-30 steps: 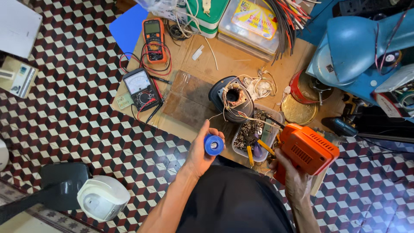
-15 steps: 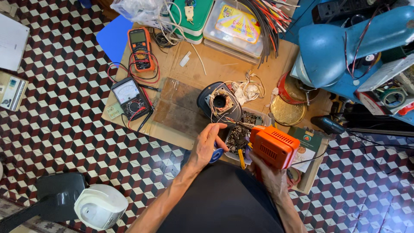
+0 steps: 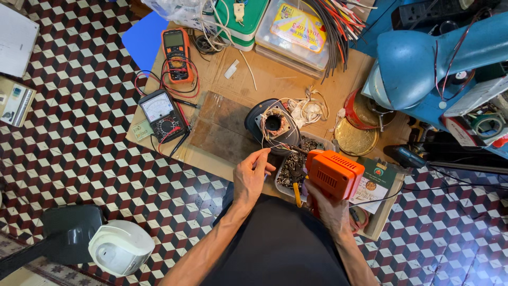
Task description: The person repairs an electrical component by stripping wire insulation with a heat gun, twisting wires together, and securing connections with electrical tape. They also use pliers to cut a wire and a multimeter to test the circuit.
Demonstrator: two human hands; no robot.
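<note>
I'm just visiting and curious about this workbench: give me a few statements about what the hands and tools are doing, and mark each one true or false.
1. The right hand grips an orange soldering gun whose tip reaches toward the motor's wires. True.
2. The left hand rests flat on the tiled floor. False: it is raised over the board, fingers pinched near the thin wires beside the motor.
3. Two meters lie on the left of the board: an orange digital one and a black dial one. True.
4. The tray of small metal parts sits on the floor by the white appliance. False: it sits on the board, just under the soldering gun.
</note>
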